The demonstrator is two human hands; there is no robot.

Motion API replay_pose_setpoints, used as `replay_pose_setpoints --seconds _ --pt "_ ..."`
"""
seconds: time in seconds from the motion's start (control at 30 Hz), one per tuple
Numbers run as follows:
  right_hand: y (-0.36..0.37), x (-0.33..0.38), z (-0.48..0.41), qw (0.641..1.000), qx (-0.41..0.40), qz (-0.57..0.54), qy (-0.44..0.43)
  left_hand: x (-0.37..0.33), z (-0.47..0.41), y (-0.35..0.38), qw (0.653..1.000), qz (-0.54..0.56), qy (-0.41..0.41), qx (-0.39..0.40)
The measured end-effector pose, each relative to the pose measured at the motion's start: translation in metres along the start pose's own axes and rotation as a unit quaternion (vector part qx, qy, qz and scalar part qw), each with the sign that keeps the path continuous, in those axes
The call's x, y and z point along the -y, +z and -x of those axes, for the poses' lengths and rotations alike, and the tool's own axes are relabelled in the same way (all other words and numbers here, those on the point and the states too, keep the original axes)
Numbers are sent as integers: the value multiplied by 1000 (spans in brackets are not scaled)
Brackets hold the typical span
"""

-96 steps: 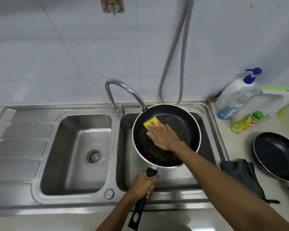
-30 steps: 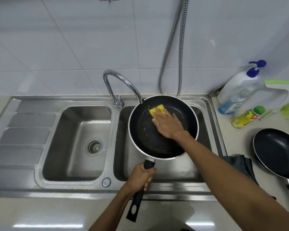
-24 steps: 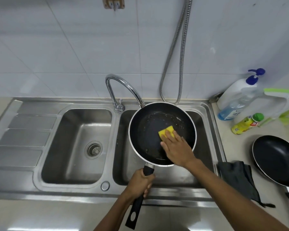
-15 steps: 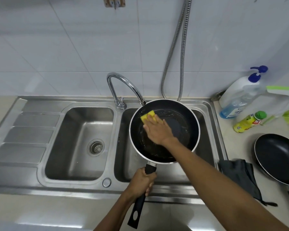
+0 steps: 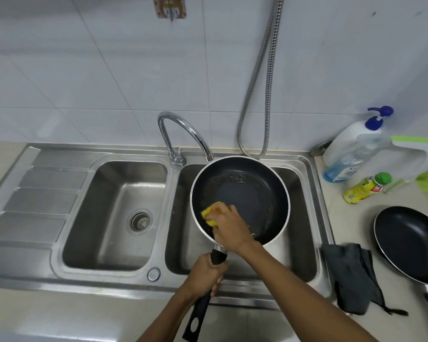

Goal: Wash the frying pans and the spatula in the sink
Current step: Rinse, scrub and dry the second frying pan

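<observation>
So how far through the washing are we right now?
Nothing looks finished. In hand: the left hand grips the handle of the black frying pan over the right basin while the right hand scrubs its near-left wall with the yellow sponge; residue still shows at the far wall. Left: rinsing it and the second black pan on the counter. No spatula is in view.

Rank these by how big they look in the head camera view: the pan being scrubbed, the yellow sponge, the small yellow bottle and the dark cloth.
1. Pan being scrubbed, clearly largest.
2. Dark cloth.
3. Small yellow bottle.
4. Yellow sponge, though the right hand covers part of it, so its last place is unsure.
</observation>
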State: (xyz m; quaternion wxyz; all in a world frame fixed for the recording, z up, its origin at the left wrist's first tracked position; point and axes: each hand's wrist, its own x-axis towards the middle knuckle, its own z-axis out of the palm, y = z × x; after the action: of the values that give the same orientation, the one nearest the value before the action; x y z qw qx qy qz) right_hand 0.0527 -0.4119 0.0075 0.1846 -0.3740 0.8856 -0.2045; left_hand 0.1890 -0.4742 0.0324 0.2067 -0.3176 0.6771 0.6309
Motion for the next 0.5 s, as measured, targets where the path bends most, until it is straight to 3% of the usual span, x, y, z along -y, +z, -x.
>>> replay_pose_setpoints --seconds 0.2,0.3,0.5 --pt "-12 32 -54 986 -11 -154 66 -5 2 4 1000 11 3 0" --pt "-12 40 -46 983 -6 -179 39 -10 -3 2 1000 28 6 -10" --pt "-43 -26 6 990 57 23 -126 -7 -20 -7 996 82 -7 -46"
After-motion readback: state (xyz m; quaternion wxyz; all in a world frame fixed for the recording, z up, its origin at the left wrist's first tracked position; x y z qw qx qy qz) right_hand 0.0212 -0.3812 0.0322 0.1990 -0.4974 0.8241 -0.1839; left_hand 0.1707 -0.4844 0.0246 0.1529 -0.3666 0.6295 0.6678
